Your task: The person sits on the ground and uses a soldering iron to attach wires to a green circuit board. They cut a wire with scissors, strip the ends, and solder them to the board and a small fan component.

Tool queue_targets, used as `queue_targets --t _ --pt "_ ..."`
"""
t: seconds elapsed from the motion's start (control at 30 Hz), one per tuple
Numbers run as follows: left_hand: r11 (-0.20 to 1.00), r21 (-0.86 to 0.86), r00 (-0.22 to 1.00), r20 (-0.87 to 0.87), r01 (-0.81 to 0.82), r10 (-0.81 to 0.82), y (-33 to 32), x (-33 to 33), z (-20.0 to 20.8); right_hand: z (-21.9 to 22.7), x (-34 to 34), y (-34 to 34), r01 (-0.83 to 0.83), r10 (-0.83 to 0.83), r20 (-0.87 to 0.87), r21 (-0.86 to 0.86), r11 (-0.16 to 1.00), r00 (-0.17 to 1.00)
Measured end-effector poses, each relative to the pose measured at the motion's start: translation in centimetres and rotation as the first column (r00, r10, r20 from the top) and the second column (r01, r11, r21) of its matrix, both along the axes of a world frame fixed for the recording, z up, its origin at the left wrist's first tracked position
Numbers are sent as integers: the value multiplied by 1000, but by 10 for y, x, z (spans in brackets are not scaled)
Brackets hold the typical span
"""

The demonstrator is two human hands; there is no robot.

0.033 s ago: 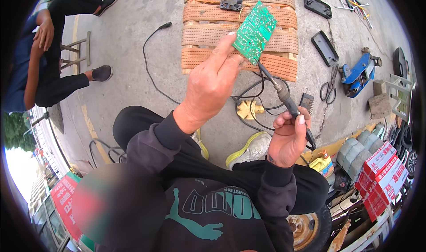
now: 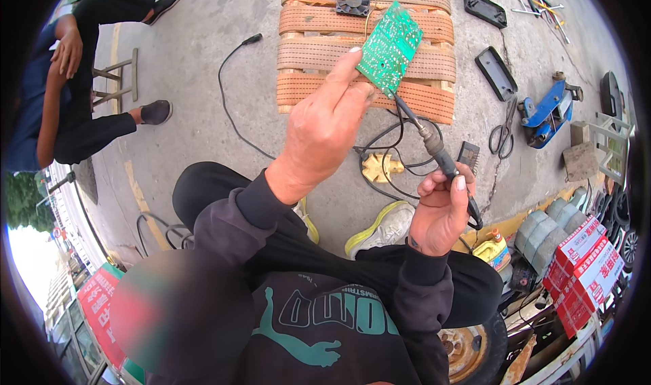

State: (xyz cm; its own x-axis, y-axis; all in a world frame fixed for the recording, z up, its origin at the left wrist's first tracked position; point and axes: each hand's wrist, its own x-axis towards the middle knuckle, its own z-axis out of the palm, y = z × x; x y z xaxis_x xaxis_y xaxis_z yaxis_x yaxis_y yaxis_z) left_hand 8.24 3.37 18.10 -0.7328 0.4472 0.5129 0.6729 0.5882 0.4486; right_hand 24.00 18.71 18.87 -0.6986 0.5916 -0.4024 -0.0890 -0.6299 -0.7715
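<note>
My left hand (image 2: 319, 134) is closed on the near left edge of a green circuit board (image 2: 392, 49), thumb and fingers pinching it. The board is tilted, its solder-dotted side showing. In my right hand (image 2: 439, 215) a soldering iron (image 2: 441, 156) is gripped by its dark handle, pointing up and left. Its tip reaches the board's lower corner; whether it touches cannot be made out. Beneath the board stands a low seat woven with orange-brown straps (image 2: 434, 63). A small black fan (image 2: 354, 2) lies on the straps, with a thin wire running toward the board.
Black cables loop around a yellow power strip (image 2: 382, 168) on the concrete. To the right lie two black casing halves (image 2: 485, 9), scissors (image 2: 502, 139) and a blue jack (image 2: 548, 117). Red-white boxes (image 2: 584, 273) stand lower right. Another person (image 2: 68, 80) sits at the left.
</note>
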Motion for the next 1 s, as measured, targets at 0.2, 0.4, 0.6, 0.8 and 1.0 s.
queue_targets --t 0.2,0.4,0.6,0.8,1.0 --pt "1000 0 1000 -14 -5 5 12 -2 3 6 2 1 39 -38 -13 28 999 999" --pt "1000 -19 999 -35 -5 4 20 -1 8 4 3 2 38 -38 -12 32 999 999" --pt "1000 -13 998 -62 7 -8 22 0 6 2 3 2 37 -36 -21 41 998 999" --pt "997 -48 986 -155 53 -59 20 -6 0 1 4 -2 75 -75 -21 4 997 997" --pt "996 -76 989 -140 37 -48 21 -3 -1 -7 10 -15 88 -88 18 15 996 996"
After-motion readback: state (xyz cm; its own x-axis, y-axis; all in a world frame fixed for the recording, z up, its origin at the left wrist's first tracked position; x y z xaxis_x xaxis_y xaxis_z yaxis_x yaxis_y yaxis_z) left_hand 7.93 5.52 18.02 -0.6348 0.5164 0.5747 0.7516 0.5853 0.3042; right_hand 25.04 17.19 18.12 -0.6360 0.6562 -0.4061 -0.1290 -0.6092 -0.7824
